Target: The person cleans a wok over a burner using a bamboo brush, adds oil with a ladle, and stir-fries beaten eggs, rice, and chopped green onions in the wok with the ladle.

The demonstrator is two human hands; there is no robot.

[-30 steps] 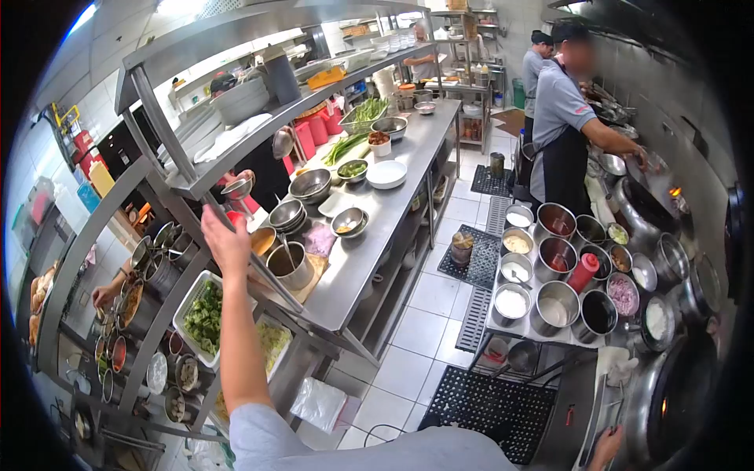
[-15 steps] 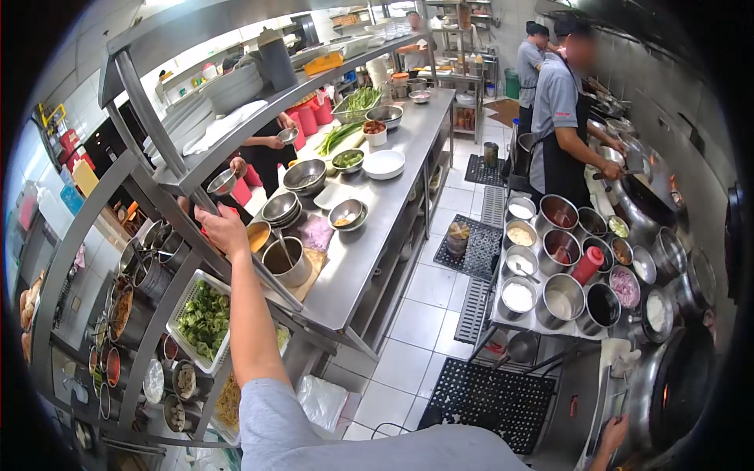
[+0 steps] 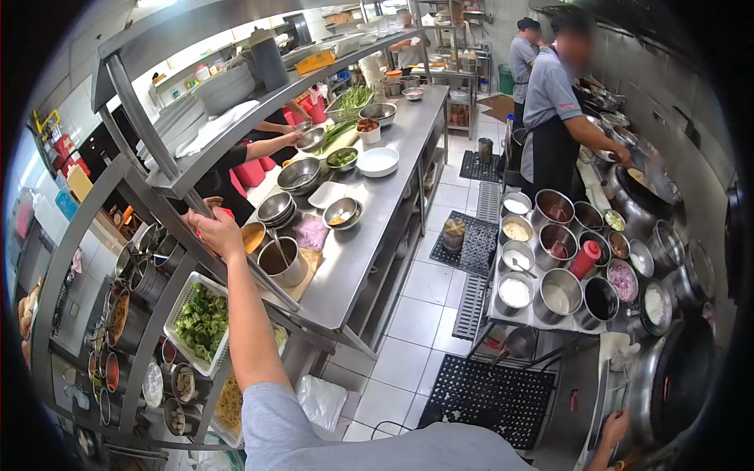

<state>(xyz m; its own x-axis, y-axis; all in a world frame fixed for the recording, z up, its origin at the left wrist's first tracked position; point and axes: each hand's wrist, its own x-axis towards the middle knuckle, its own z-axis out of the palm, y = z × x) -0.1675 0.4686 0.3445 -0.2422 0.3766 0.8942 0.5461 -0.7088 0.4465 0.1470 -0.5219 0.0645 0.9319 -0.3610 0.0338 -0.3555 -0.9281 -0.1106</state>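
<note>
My left hand (image 3: 216, 232) is closed around the slanted metal post (image 3: 194, 210) of the shelf rack, its arm stretched forward. Just right of it are a stack of steel bowls (image 3: 275, 209) and a deep steel pot (image 3: 281, 267) with a utensil in it. Below sits a white basket of green vegetables (image 3: 200, 322). At the lower right, my right hand (image 3: 615, 428) has its fingers curled at the stove's front edge, beside a large dark wok (image 3: 687, 385); I cannot tell what it grips. A white cloth (image 3: 616, 349) lies just above that hand.
A steel counter (image 3: 393, 200) with bowls and greens runs ahead. Pots of sauces and powders and a red squeeze bottle (image 3: 585, 259) fill the right-hand table. A co-worker (image 3: 554, 102) stands at a wok (image 3: 644, 188). Black perforated mats (image 3: 491, 400) lie on the tiled floor.
The co-worker's arm at the wok has moved slightly. Behind the rack, another person's arm has reached further right over the counter with a steel bowl. My hands stay in place.
</note>
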